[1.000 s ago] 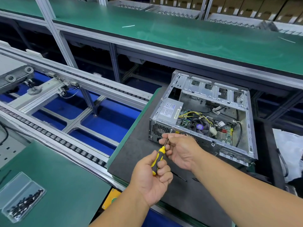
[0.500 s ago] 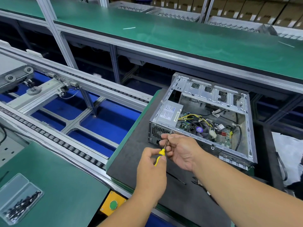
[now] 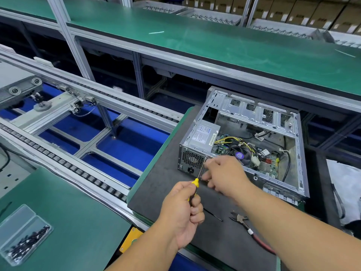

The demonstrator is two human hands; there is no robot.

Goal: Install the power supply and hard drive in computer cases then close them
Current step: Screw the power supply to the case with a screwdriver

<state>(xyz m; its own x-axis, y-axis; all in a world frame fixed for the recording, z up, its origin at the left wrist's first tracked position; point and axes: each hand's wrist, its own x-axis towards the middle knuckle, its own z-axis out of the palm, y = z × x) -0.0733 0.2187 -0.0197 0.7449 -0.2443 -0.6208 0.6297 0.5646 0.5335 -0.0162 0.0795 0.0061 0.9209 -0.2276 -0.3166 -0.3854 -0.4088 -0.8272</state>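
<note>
The left hand (image 3: 181,210) curls its fingers round the yellow-and-black handle of a slim screwdriver (image 3: 193,189), whose thin metal shaft runs up and away to the rear face of the open silver metal computer case (image 3: 298,151). The right hand (image 3: 224,175) sits at the shaft's far end, fingers bent and gathered round the tip against the case's rear panel; motion blur hides whether they pinch the shaft or a screw, so its exact grip cannot be told.

The tip meets the panel just right of the perforated fan grille and the black power socket of the grey box-shaped power supply (image 3: 203,133), which is seated in the near-left corner of the case with its white label facing up. Yellow and black wires lead from it to the green motherboard, where a round black fan with a purple centre (image 3: 239,154) sits. No hard drive can be made out.

The case lies on its side on a dark grey mat (image 3: 162,184), which covers a green-edged pallet. On the mat, near the right forearm, lie red-handled cutting pliers (image 3: 248,225) and a thin black tie. To the left runs an aluminium roller conveyor (image 3: 64,163) over blue panels. On the green bench at the lower left rests a clear plastic box of small black screws (image 3: 23,241).
</note>
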